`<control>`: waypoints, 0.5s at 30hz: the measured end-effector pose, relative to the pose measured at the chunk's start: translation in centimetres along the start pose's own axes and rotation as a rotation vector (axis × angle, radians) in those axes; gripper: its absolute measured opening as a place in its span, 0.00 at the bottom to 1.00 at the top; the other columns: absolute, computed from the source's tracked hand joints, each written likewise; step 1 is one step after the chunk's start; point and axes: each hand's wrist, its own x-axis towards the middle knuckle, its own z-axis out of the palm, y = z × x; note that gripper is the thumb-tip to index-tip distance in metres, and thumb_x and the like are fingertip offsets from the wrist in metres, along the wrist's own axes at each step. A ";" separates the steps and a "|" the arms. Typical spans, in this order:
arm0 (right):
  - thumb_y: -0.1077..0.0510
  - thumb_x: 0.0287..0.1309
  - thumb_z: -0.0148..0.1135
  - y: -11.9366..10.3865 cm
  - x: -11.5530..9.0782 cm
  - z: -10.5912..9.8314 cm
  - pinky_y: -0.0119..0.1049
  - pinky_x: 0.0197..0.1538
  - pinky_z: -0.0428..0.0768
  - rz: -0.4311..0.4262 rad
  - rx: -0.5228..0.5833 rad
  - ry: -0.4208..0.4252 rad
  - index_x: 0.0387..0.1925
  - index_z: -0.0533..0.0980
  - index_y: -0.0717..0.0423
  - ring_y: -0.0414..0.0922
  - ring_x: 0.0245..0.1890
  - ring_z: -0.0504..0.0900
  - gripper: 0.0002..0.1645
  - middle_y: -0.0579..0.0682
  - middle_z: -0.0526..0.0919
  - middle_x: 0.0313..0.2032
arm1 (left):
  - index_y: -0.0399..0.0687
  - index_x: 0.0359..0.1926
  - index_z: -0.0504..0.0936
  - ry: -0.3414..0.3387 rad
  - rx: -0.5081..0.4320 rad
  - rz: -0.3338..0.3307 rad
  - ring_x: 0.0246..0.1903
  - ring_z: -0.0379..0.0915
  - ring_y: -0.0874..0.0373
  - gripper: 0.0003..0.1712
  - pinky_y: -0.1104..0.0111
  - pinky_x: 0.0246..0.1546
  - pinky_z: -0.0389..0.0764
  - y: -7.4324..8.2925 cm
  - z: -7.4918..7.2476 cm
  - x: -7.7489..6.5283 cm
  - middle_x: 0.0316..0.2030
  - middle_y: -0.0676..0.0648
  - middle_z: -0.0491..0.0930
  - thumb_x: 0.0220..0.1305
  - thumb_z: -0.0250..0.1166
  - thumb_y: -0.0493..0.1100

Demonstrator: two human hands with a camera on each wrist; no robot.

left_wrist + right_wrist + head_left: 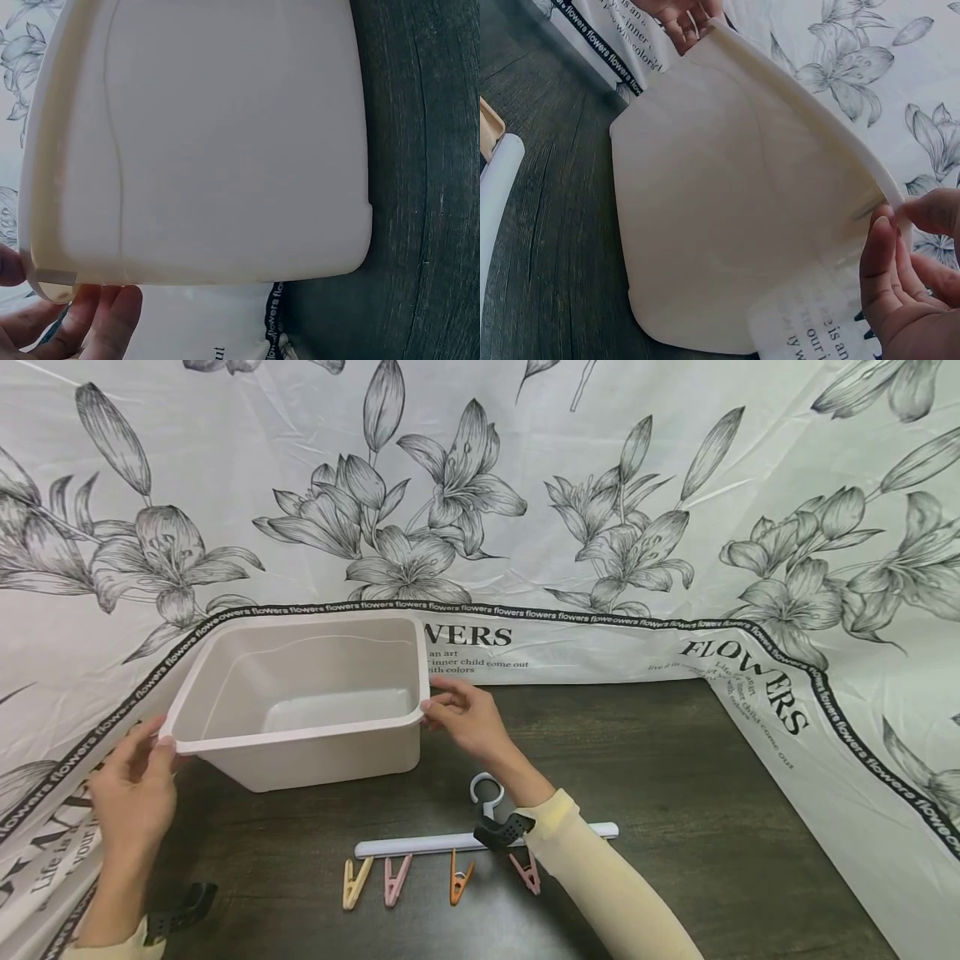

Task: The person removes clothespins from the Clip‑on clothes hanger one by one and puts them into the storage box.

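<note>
An off-white rectangular plastic tub (315,764) stands upright at the left back of the table. Its inside looks bare in the head view. My left hand (138,785) grips the rim at the near left corner, thumb over the edge and fingers beneath it. At the right-hand corner my right hand (472,718) pinches the rim between thumb and fingers. The right wrist view shows that thumb (934,211) on the lip and the fingers below, with the tub's front wall (697,195) stretching between both hands.
A white hanger bar (420,844) with a hook (474,787) lies in front of the tub, partly under my right forearm. Along its near side are a yellow clothespin (352,887), pink ones (392,885) and an orange one (457,887). Flower-printed cloth (600,652) borders the dark table (720,827).
</note>
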 end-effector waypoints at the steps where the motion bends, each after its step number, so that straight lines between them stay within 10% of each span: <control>1: 0.60 0.67 0.67 0.0 0.0 0.0 0.48 0.50 0.88 0.010 0.011 0.001 0.67 0.74 0.55 0.43 0.37 0.89 0.28 0.62 0.88 0.47 | 0.53 0.68 0.77 0.006 0.003 0.011 0.33 0.74 0.83 0.23 0.92 0.36 0.73 -0.1 0.1 0.0 0.36 0.71 0.75 0.75 0.56 0.40; 15: 0.66 0.66 0.66 -0.3 -0.2 -0.9 0.39 0.44 0.88 0.045 0.072 0.000 0.66 0.74 0.60 0.42 0.35 0.88 0.28 0.63 0.87 0.46 | 0.50 0.66 0.79 0.020 -0.016 0.058 0.33 0.76 0.84 0.22 0.91 0.36 0.74 0.4 0.8 -0.4 0.34 0.70 0.75 0.73 0.57 0.38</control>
